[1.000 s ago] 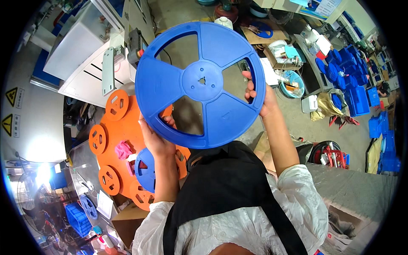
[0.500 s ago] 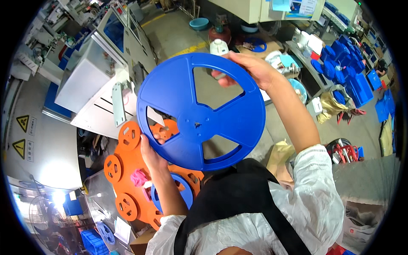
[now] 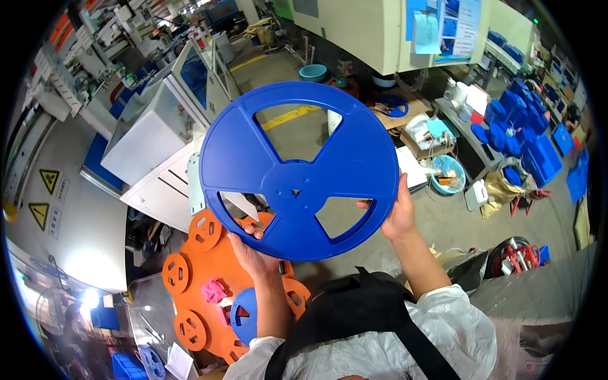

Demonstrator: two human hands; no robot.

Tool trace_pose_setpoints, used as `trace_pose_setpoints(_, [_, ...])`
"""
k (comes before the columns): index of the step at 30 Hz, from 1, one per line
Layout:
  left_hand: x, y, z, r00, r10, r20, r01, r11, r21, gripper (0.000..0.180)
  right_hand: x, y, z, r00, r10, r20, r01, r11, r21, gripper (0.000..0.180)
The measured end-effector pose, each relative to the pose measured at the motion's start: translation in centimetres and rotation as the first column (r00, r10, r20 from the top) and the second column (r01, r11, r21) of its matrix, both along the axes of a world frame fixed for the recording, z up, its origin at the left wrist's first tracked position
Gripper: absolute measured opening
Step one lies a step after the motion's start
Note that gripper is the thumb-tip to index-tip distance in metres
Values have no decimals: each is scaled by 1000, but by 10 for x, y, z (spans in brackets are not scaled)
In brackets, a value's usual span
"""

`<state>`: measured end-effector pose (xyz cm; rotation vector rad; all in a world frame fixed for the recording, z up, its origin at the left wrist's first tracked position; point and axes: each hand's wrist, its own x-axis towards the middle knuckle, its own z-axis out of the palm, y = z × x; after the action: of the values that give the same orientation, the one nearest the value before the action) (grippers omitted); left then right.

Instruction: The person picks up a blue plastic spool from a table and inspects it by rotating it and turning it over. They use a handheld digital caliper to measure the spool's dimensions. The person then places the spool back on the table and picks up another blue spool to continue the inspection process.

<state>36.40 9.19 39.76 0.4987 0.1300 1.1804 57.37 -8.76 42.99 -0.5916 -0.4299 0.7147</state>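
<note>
Both hands hold a large blue plastic reel (image 3: pixel 299 170) up in the middle of the scene, flat face to the camera, round with three wedge-shaped cutouts. The left hand (image 3: pixel 252 252) grips its near rim, a fingertip showing through a cutout; the right hand (image 3: pixel 398 214) clasps the right rim. Below on the left lies an orange holder (image 3: pixel 209 285) with smaller round discs, a pink rag (image 3: pixel 215 291) and a small blue reel (image 3: pixel 244 315) on it. A white machine cabinet (image 3: pixel 152 136) stands far left

Reel (image 3: pixel 299 170) above spindle stand (image 3: pixel 215 285)
</note>
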Motion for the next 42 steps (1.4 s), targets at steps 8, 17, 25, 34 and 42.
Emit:
trace_pose_setpoints(8, [14, -14, -3, 998, -55, 4, 56, 998, -43, 30, 6, -15, 9, 999, -53, 10, 54, 995, -83, 44])
trace_pose_setpoints(17, [17, -21, -6, 997, -59, -52, 55, 996, -70, 35, 7, -21, 15, 993, -114, -2, 113, 987, -111, 39])
trace_pose_setpoints(25, [17, -28, -2, 996, -91, 9, 91, 994, -59, 35, 13, -23, 8, 994, -105, -4, 104, 990, -98, 38])
trace_pose_setpoints(34, [18, -33, -5, 996, -92, -14, 91, 995, -47, 38, 22, -25, -5, 990, -127, -58, 123, 990, -71, 36])
trace_pose_setpoints(42, [16, -35, -10, 985, -168, 24, 169, 985, -18, 42, 26, -29, -13, 953, -241, -186, 210, 963, -169, 32])
